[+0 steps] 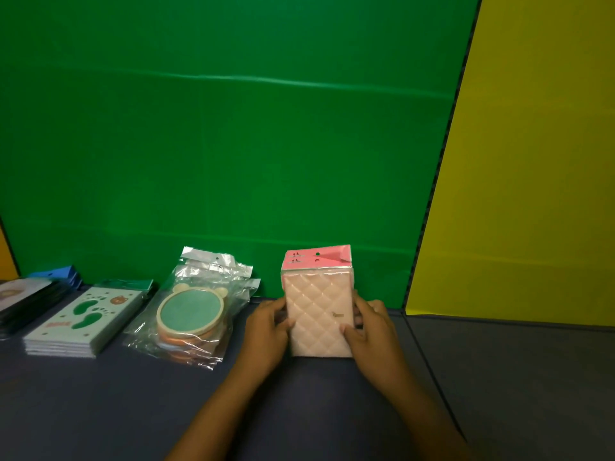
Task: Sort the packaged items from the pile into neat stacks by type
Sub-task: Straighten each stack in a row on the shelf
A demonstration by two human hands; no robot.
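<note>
A dark blue table (100, 410) runs along a green backdrop (233, 128). From the left lie a dark stack (26, 302), a stack of footprint-printed packs (83, 319), and a pile of bagged round mirrors (191, 311). The left hand (266, 331) and right hand (372, 337) grip the sides of the pink quilted stack (319, 314), fingers curled around its edges. A yellow panel (532, 161) stands at right.

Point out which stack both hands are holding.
The pink quilted stack, rightmost, gripped between the left hand and right hand; other stacks lie untouched.
</note>
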